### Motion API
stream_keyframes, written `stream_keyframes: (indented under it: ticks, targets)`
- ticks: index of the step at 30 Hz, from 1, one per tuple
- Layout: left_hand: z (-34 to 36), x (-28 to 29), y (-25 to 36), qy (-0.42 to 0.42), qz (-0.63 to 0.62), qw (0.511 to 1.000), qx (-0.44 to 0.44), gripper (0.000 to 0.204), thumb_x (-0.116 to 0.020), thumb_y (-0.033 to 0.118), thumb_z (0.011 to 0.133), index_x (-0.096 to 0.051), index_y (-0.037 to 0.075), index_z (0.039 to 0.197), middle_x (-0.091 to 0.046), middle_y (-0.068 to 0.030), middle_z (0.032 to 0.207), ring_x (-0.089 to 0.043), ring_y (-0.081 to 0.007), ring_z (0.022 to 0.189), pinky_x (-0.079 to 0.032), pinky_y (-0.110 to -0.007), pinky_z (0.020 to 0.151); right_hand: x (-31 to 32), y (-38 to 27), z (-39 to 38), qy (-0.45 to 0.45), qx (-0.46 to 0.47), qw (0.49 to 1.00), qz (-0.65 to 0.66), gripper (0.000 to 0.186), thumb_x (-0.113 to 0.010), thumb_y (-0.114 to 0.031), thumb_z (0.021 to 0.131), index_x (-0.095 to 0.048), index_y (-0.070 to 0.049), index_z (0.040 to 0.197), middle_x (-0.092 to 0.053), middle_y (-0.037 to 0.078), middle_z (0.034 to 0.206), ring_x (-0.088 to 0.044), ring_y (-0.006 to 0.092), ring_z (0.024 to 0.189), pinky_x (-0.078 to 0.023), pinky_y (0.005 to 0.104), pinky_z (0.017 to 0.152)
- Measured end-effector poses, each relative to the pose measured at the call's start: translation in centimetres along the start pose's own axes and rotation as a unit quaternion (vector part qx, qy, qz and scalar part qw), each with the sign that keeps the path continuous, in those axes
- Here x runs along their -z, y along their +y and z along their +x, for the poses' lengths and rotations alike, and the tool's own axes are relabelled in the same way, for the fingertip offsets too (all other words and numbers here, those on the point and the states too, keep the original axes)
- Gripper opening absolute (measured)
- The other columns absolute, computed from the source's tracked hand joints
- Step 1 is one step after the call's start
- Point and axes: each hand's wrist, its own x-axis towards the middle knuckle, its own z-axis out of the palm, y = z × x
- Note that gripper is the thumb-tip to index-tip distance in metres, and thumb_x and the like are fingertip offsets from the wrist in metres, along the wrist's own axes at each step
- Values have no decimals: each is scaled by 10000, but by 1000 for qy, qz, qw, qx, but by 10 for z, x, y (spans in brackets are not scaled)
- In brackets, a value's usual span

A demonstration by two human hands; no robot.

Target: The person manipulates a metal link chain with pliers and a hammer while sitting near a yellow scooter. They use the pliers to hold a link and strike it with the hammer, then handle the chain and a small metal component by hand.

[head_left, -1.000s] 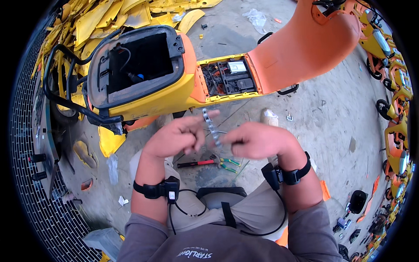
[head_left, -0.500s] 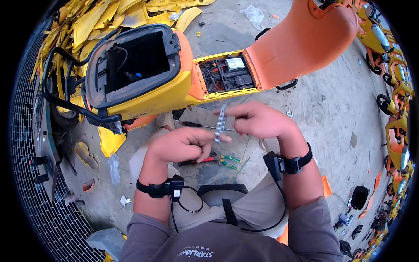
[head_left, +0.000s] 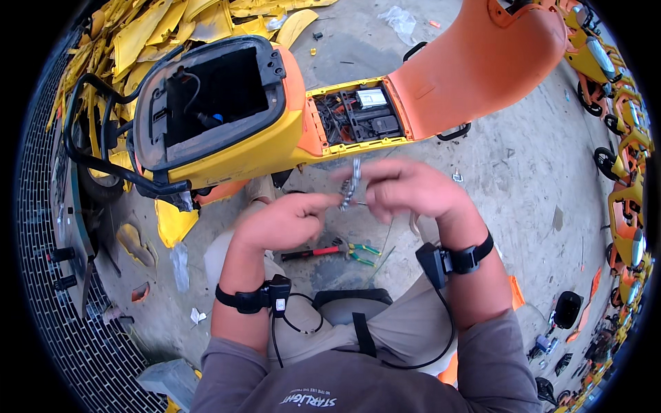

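Note:
A short, knobbly silvery strip (head_left: 352, 183) of small metal pieces, blurred by motion, stands between my hands in front of the scooter body. My left hand (head_left: 284, 221) pinches near its lower end, index finger stretched toward it and the other fingers curled. On the strip's upper part are the fingers of my right hand (head_left: 416, 190), bent and partly smeared. Beyond my hands lies the yellow and orange scooter body (head_left: 237, 160), with an uncovered bay (head_left: 358, 115) of wiring and modules. Below the hands, green-handled pliers (head_left: 362, 253) and a red-and-black-handled tool (head_left: 311, 253) rest on the floor.
A large orange panel (head_left: 475, 69) rises beyond the bay. Yellow panels (head_left: 148, 34) are heaped at the far left, near a brick wall (head_left: 48, 234). Several yellow scooters (head_left: 626, 199) line the right side. Scraps and plastic film (head_left: 180, 267) litter the concrete floor.
The silvery strip has shifted slightly up and right. My left hand has moved up a little with it, leaving more of the red-handled tool visible. My right hand stays near the same spot.

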Motion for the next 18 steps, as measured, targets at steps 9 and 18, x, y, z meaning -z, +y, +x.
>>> stream_keyframes:
  ticks: [9, 18]
  targets:
    - [2, 2, -12, 189, -49, 977, -84, 581, -508, 12, 858, -556, 49, 1436, -617, -37, 953, -552, -98, 808, -468, -259, 759, -17, 17, 15, 3, 59, 966, -250, 250, -692, -209, 921, -707, -39, 1104, -657, 22, 816, -602, 138, 784, -502, 311, 729]
    - [6, -8, -7, 226, 205, 947, -100, 266, -728, 186, 884, -692, 55, 1113, -621, -106, 907, -636, -234, 829, -514, -358, 737, -2, 8, 11, 65, 29, 997, 18, 297, -641, -285, 992, -709, -1, 1047, -579, -22, 740, -503, 78, 660, -416, 238, 618]
